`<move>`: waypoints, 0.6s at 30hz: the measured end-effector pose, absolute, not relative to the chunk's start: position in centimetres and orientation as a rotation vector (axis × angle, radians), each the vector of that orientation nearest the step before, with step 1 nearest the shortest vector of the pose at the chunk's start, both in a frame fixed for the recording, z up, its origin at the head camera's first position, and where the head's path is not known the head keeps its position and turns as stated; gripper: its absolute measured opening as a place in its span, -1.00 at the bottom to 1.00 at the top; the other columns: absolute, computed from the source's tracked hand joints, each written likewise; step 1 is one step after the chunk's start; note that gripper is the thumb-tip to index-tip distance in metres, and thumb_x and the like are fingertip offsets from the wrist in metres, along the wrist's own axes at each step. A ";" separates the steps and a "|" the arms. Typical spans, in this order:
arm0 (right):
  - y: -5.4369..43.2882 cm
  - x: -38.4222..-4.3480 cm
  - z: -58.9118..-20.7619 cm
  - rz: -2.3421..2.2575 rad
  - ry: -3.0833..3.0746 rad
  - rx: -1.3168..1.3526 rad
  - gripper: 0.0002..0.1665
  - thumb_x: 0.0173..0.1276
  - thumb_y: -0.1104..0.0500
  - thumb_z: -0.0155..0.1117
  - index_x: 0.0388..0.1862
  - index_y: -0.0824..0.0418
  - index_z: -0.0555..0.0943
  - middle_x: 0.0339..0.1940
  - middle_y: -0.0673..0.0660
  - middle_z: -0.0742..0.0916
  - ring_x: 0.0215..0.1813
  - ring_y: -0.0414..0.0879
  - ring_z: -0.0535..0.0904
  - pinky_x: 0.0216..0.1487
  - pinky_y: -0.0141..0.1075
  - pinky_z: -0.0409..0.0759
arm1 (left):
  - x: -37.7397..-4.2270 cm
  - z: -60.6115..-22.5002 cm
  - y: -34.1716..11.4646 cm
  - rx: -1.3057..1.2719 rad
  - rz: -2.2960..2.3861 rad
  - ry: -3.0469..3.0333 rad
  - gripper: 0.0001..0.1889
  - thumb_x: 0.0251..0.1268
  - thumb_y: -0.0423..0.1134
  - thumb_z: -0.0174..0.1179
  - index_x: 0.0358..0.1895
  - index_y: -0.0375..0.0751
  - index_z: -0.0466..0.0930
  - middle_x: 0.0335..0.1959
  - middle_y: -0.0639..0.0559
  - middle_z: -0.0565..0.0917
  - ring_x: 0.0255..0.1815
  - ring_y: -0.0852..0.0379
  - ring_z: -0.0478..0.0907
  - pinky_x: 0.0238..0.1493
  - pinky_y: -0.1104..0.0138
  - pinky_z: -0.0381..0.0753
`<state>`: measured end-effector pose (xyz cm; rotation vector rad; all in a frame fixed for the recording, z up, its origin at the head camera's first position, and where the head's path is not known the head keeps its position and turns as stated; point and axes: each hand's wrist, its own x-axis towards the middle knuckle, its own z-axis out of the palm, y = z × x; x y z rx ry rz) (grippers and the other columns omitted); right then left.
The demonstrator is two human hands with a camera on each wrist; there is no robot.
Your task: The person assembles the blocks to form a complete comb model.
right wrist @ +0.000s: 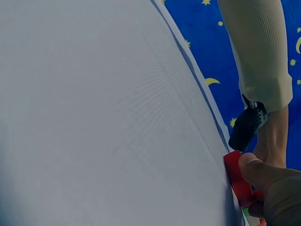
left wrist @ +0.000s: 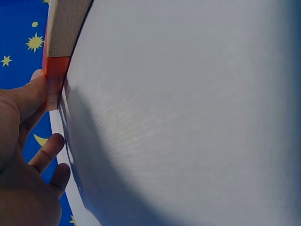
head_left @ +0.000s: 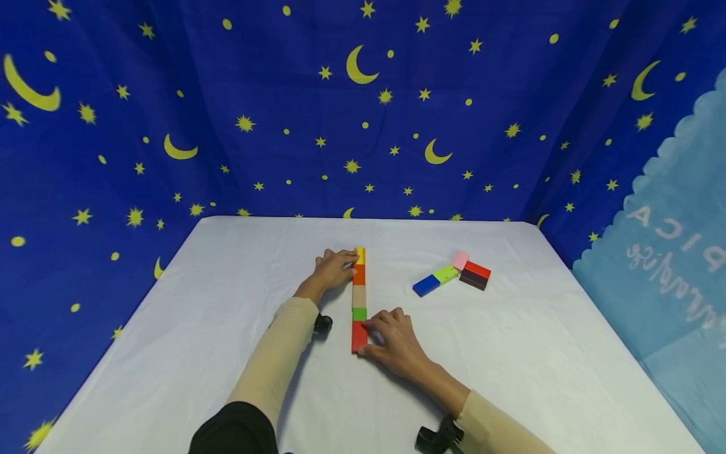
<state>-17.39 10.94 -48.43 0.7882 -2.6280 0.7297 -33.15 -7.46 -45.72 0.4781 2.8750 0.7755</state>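
A straight row of blocks lies on the white table: a yellow block (head_left: 360, 255) farthest away, then an orange block (head_left: 360, 275), a plain wooden block (head_left: 359, 296), a green block (head_left: 360, 314) and a red block (head_left: 358, 338) nearest. At the far end, my left hand (head_left: 333, 270) touches the left side of the yellow and orange blocks with index finger and thumb. The left wrist view shows the thumb against the orange block (left wrist: 57, 70), other fingers spread. My right hand (head_left: 397, 343) pinches the red block (right wrist: 239, 181) between thumb and finger; its far fingertips are partly hidden.
Right of the row lies a loose group: a blue block (head_left: 426, 285), a lime block (head_left: 445, 273), a pink block (head_left: 460, 260), a red block (head_left: 478, 270) and a dark brown block (head_left: 473, 280). A blue starry curtain (head_left: 306, 113) hangs behind the table (head_left: 539, 353).
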 end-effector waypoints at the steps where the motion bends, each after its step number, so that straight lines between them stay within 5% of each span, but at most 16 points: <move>1: 10.9 -17.4 -48.4 0.727 -2.620 0.791 -0.40 -0.04 -0.17 0.47 -0.03 0.09 0.67 -0.19 -0.01 0.66 -0.14 -0.14 0.36 -0.14 -0.26 0.24 | -33.2 -45.8 -7.5 0.476 0.772 2.877 -0.54 0.36 -0.14 0.09 0.32 0.00 0.40 0.41 0.11 0.34 0.30 -0.07 0.21 0.26 0.01 0.08; 18: 13.8 -19.1 -47.9 0.789 -2.660 0.607 -0.42 -0.03 -0.09 0.50 -0.02 0.14 0.66 -0.18 0.06 0.66 -0.16 -0.10 0.34 -0.13 -0.24 0.23 | -33.6 -45.8 -7.6 0.481 0.783 2.866 -0.54 0.36 -0.15 0.08 0.32 0.00 0.39 0.41 0.09 0.34 0.31 -0.08 0.21 0.25 0.01 0.07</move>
